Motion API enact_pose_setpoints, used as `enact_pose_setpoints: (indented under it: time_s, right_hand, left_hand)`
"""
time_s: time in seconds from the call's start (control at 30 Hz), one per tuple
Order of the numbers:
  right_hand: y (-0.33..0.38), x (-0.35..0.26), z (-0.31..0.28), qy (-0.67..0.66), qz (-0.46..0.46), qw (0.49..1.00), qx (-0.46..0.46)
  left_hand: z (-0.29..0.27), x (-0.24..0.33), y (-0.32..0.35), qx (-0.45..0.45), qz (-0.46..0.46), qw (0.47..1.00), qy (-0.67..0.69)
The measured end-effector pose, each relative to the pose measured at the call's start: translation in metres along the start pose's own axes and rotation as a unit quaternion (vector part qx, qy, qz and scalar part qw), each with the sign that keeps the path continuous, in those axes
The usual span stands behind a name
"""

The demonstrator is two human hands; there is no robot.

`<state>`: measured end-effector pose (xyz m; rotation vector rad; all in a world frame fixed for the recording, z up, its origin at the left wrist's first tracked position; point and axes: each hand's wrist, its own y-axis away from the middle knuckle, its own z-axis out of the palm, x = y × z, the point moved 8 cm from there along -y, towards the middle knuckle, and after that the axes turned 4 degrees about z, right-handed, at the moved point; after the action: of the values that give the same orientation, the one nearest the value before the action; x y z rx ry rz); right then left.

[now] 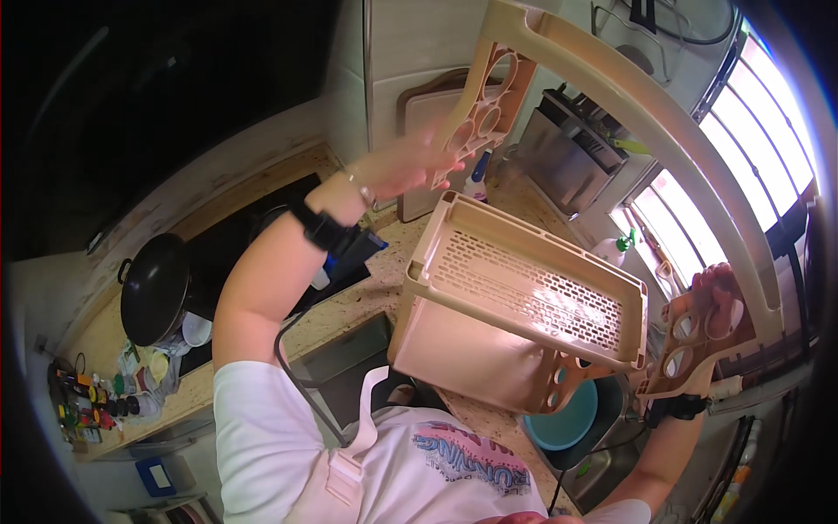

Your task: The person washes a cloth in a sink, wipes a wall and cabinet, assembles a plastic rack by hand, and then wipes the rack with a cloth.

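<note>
A beige plastic rack frame [642, 96], arched on top with round-holed side pieces, is raised in front of me. My left hand [410, 168], somewhat blurred, grips the lower end of its left side piece. On the right, my right hand [720, 297] has its fingers closed round the other side piece. Below and between my hands stands a matching beige shelf unit [471, 349], topped by a tray [532, 288] with a slotted bottom. The raised frame is apart from this tray on the left; on the right I cannot tell whether they touch.
A turquoise basin [563, 419] sits in the sink [611, 472] at lower right. Behind are a cutting board [423, 188], a spray bottle [476, 179], a metal knife holder [567, 157] and a green-topped bottle [614, 249]. A black wok [155, 288] and several seasoning bottles [96, 402] are at left.
</note>
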<state>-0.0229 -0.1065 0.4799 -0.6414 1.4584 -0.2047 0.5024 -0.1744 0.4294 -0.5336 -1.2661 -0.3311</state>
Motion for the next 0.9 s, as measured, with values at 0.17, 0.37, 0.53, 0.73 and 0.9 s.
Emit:
enact_pose_setpoints:
  time_s: [0.17, 0.37, 0.53, 0.73, 0.9]
  right_hand:
    - [0.0, 0.023, 0.042, -0.026, 0.046, 0.995, 0.084]
    - [0.004, 0.042, 0.072, -0.044, 0.086, 0.991, 0.093]
    - [0.007, 0.049, 0.082, -0.055, 0.11, 0.987, 0.102]
    - [0.02, 0.055, 0.088, -0.083, 0.139, 0.977, 0.137]
    - [0.071, 0.056, 0.086, -0.142, 0.176, 0.937, 0.267]
  left_hand:
    - [0.022, 0.002, 0.068, 0.018, 0.039, 0.995, -0.093]
    - [0.041, -0.014, 0.101, 0.055, 0.073, 0.973, -0.21]
    - [0.048, -0.013, 0.103, 0.052, 0.073, 0.924, -0.371]
    - [0.048, -0.022, 0.096, 0.127, 0.044, 0.973, -0.186]
    - [0.048, -0.027, 0.102, 0.162, 0.094, 0.967, -0.173]
